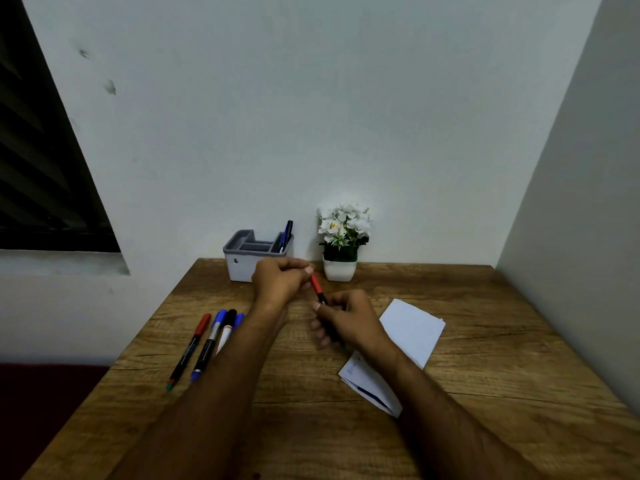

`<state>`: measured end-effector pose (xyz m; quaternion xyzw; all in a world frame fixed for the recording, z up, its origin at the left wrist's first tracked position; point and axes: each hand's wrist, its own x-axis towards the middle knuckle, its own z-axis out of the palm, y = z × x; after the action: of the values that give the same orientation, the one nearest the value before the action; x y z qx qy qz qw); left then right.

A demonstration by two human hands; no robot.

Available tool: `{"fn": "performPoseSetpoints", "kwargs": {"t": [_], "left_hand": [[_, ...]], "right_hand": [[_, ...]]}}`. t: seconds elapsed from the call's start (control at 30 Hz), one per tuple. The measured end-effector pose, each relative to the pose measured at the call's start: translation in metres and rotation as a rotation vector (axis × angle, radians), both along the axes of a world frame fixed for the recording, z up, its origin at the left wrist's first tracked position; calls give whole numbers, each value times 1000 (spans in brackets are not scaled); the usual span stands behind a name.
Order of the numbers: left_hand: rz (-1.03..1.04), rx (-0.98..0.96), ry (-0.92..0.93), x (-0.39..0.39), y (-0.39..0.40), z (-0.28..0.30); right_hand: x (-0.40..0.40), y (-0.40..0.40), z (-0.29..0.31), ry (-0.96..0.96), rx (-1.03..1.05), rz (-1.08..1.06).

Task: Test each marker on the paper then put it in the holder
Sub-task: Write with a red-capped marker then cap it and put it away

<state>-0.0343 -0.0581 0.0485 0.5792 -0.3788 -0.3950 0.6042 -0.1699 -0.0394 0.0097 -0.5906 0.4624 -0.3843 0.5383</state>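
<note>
Both hands hold one red-capped marker [317, 287] above the wooden table [304, 427]. My left hand [278, 280] pinches the red cap end. My right hand [341, 318] grips the black barrel lower down. The white folded paper [410, 329] lies to the right, partly under my right forearm, with a blue stroke near its front edge. The grey and white holder [242, 263] stands at the back by the wall, with a blue and a dark marker [286, 235] upright in its right compartment. Several markers [207, 344] lie side by side on the left, partly hidden by my left forearm.
A small white pot of white flowers [343, 242] stands against the wall, right of the holder. A side wall borders the table's right edge. The left edge drops to a dark red floor. A dark window is at far left.
</note>
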Motion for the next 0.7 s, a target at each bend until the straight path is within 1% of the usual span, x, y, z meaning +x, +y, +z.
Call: {"fn": "performPoseSetpoints", "kwargs": {"t": [0.1,0.13,0.2,0.3,0.37,0.47,0.57,0.6,0.63,0.7], "left_hand": [[-66,128,161,-9,2,-2],[-91,143,192,-12,3,-4],[-122,124,238,-20,4,-6],[-46,102,322,-27,1,-4],[-18,106,390,-33,2,-3],[5,105,500,-42,1,-8],[186,47,676,-25,-11,-5],[229,46,651,-15,-18,-5],[223,67,557,-7,-24,-6],[101,135,230,-5,-27,-15]], "right_hand": [[-5,-1,1,55,-61,-51],[-6,-1,1,80,-85,-64],[-8,-1,1,124,-123,-87],[-10,-1,4,176,-140,-132],[-12,-1,11,171,-108,-147],[-16,-3,23,147,-2,-140],[-31,2,23,173,106,-108],[-37,4,21,173,116,-106],[-44,6,19,160,105,-116],[-53,5,15,117,59,-155]]}}
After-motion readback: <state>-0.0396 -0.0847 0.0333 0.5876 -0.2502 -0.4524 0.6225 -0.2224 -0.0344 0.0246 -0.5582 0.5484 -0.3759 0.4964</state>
